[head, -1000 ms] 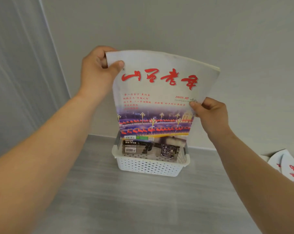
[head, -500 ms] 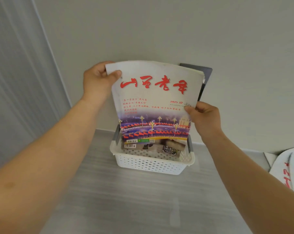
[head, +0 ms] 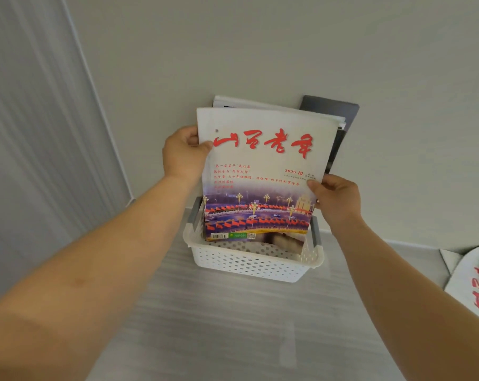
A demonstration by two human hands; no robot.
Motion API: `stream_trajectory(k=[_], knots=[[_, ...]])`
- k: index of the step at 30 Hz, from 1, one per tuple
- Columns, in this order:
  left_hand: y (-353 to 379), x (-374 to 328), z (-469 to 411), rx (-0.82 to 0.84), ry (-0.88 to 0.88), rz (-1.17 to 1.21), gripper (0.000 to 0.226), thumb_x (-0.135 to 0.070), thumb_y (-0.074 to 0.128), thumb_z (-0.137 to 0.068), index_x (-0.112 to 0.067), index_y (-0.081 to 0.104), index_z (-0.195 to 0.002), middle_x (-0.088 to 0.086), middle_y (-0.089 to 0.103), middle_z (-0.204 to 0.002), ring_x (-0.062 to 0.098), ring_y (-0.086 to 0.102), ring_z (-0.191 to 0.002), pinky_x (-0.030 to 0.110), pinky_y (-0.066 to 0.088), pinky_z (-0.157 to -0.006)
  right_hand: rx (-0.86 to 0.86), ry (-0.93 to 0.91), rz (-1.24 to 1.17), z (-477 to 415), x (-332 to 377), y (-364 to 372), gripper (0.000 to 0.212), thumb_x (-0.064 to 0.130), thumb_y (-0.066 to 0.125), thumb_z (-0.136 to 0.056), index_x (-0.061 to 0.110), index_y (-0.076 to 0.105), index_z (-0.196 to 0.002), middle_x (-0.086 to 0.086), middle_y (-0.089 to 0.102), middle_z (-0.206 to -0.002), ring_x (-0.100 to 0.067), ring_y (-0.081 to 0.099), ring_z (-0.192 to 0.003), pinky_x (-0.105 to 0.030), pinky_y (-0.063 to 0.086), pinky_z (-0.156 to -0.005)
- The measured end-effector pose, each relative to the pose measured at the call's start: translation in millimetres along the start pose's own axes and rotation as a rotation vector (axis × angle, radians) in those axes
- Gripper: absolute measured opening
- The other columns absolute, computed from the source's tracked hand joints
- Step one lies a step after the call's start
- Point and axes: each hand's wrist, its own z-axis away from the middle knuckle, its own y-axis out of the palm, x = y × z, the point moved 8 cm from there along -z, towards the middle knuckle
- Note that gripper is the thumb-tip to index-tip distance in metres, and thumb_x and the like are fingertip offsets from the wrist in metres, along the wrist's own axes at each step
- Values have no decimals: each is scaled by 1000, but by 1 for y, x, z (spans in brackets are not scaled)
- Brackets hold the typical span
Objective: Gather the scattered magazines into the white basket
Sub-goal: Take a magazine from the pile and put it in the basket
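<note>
White plastic, pierced with holes: the basket point(head: 249, 266) stands on a grey surface point(head: 233, 325) against a pale wall point(head: 260, 45). A magazine point(head: 263, 171) with a red title stands upright in it, its lower edge below the rim. Behind it, taller in the same basket, stand a pale issue point(head: 233, 101) and a dark one point(head: 340, 114); a brownish cover point(head: 285, 242), too blurred to read, shows low inside. The left hand point(head: 182, 156) pinches the magazine's left edge beside the title, thumb on the cover, fingers curled behind. The right hand point(head: 337, 200) grips the right edge lower down, thumb on the front. More red-lettered copies point(head: 471, 281) lie on the surface at far right, well apart from the basket. Half a second ago the magazine's foot was about level with the rim; it has since sunk inside, and more of the two issues behind it now shows above its top.
</note>
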Motion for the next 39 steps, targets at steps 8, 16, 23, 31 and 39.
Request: stream_trajectory(k=[8, 16, 23, 31, 39], knots=[[4, -7, 0, -34, 143, -91, 31, -4, 55, -84, -10, 62, -114, -1, 62, -104, 10, 55, -89, 6, 43, -63, -37, 0, 21, 1, -15, -4, 11, 11, 54, -87, 11, 62, -94, 1, 60, -90, -19, 58, -78, -33, 51, -77], [10, 16, 12, -39, 48, -179, 33, -9, 51, -87, -9, 54, -120, 11, 60, -124, 24, 56, -113, 24, 39, -83, -159, -61, 180, 0, -15, -8, 20, 18, 56, -86, 9, 49, -103, 0, 54, -93, -18, 52, -80, -30, 43, -70], [28, 24, 15, 88, 62, -185, 34, -17, 41, -93, -13, 43, -126, 9, 55, -129, 25, 53, -118, 30, 46, -86, -185, 38, 46, 7, -21, 0, 55, 14, 52, -88, 14, 26, -136, -7, 45, -133, -24, 48, -121, -36, 44, -93], [44, 41, 21, 224, -159, 6, 39, -30, 26, -97, -15, 33, -132, 10, 51, -131, 27, 51, -119, 32, 42, -85, 31, 119, -225, 1, -41, 38, 39, 6, 50, -87, 13, 38, -123, -7, 56, -115, -24, 57, -103, -24, 49, -63], [39, 40, 27, 314, -190, -39, 42, -34, 27, -96, -21, 28, -136, 7, 48, -137, 24, 50, -120, 33, 41, -87, 121, 88, -129, 5, -40, 30, 52, -1, 50, -84, 11, 32, -132, -9, 53, -124, -26, 52, -115, -34, 49, -84]])
